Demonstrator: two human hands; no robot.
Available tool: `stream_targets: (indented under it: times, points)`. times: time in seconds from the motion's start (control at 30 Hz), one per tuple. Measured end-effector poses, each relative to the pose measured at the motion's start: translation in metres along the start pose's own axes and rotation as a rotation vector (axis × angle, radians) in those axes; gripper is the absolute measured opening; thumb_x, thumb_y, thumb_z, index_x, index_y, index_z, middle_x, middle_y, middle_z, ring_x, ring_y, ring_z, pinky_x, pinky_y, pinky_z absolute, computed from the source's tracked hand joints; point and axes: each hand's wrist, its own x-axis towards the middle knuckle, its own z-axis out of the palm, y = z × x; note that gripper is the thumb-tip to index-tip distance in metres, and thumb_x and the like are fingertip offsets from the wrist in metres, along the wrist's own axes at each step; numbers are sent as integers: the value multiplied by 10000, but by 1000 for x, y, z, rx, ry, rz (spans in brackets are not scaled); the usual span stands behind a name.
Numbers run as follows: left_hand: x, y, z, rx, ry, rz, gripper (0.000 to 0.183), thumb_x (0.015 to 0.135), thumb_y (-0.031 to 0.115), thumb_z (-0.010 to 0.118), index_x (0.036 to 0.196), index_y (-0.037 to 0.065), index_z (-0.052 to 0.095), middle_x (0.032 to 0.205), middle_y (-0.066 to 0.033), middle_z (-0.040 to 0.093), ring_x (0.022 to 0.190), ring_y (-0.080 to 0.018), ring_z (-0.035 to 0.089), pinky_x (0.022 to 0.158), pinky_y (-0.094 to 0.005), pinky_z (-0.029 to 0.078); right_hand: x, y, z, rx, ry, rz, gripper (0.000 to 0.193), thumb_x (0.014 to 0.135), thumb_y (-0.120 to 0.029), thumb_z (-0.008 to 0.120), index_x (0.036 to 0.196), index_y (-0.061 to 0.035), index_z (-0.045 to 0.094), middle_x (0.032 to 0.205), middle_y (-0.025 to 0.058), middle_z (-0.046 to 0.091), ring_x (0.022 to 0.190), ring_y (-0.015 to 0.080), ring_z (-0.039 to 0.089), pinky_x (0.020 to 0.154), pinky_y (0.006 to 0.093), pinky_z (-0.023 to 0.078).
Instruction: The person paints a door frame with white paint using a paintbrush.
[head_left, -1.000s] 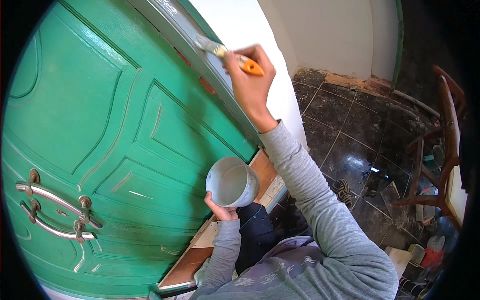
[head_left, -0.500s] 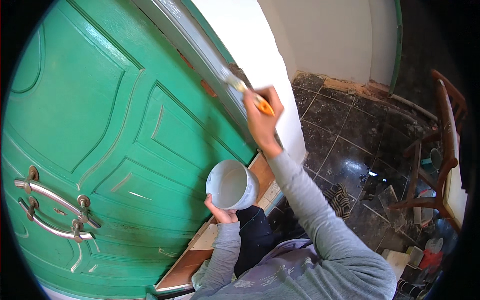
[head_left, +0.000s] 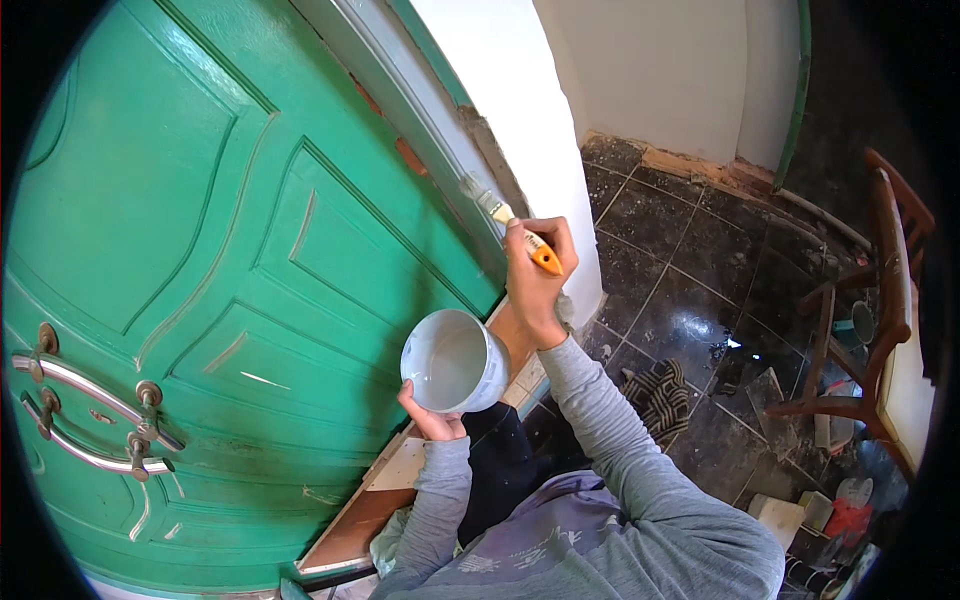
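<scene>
My right hand [head_left: 538, 284] is closed around the yellow-orange handle of a paintbrush [head_left: 520, 236]. The brush's pale bristles meet the grey door frame [head_left: 425, 118], beside a rough gap in the wall plaster. Lower down, my left hand [head_left: 432, 414] grips the near side of a light-coloured tub [head_left: 486, 382], its thumb at the rim. A pale grey-white liquid [head_left: 450, 365] shows inside the tub, which is tilted a little toward me. To the left stands a green panelled door [head_left: 200, 330], close to the tub.
Two curved metal handles [head_left: 95, 395] jut from the door. A white wall [head_left: 530, 120] borders the frame. On the dark tiled floor [head_left: 655, 240] lie a striped cloth [head_left: 658, 398] and assorted clutter. A wooden chair [head_left: 890, 270] stands at the right.
My right hand has moved down along the door frame with the paintbrush. The tub in my left hand sits slightly farther left and higher in view, and the whole view has shifted a little.
</scene>
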Motion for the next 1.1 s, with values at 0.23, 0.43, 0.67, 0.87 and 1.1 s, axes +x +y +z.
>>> stream_targets:
  times: [0.23, 0.43, 0.67, 0.87, 1.1]
  points:
    - [-4, 4, 9, -15, 50, -12, 661, 799, 608, 520, 1294, 170, 521, 1246, -44, 577, 1097, -256, 583, 797, -429, 517, 46, -12, 31, 178, -41, 33, 146, 855, -85, 691, 814, 11, 588, 677, 23, 596, 635, 60, 533, 570, 214, 425]
    - [-6, 7, 9, -32, 44, 10, 653, 797, 592, 525, 1294, 168, 520, 1269, -57, 562, 1121, -262, 569, 798, -445, 510, -35, 45, -49, -34, 123, 249, 143, 855, -56, 689, 795, 2, 573, 699, 24, 603, 638, 66, 544, 571, 219, 432]
    - [-7, 9, 17, -50, 52, 22, 643, 808, 571, 516, 1299, 158, 516, 1273, -57, 562, 1135, -268, 565, 777, -436, 523, -10, 42, -22, 145, 67, 201, 177, 869, -102, 707, 827, 0, 567, 697, 25, 597, 591, 69, 553, 537, 201, 430]
    - [-9, 13, 21, -47, 72, 41, 644, 807, 572, 516, 1299, 159, 519, 1270, -55, 565, 1123, -270, 573, 779, -430, 528, -71, 90, -91, -84, 137, 304, 176, 871, -96, 704, 827, -1, 562, 711, 41, 612, 604, 84, 580, 545, 213, 458]
    - [-3, 10, 12, 1, 82, 3, 649, 803, 579, 518, 1299, 161, 523, 1271, -58, 569, 1117, -266, 583, 782, -427, 531, -55, 77, -70, 75, 104, 300, 164, 873, -79, 701, 832, -7, 559, 757, 54, 625, 618, 88, 586, 574, 214, 464]
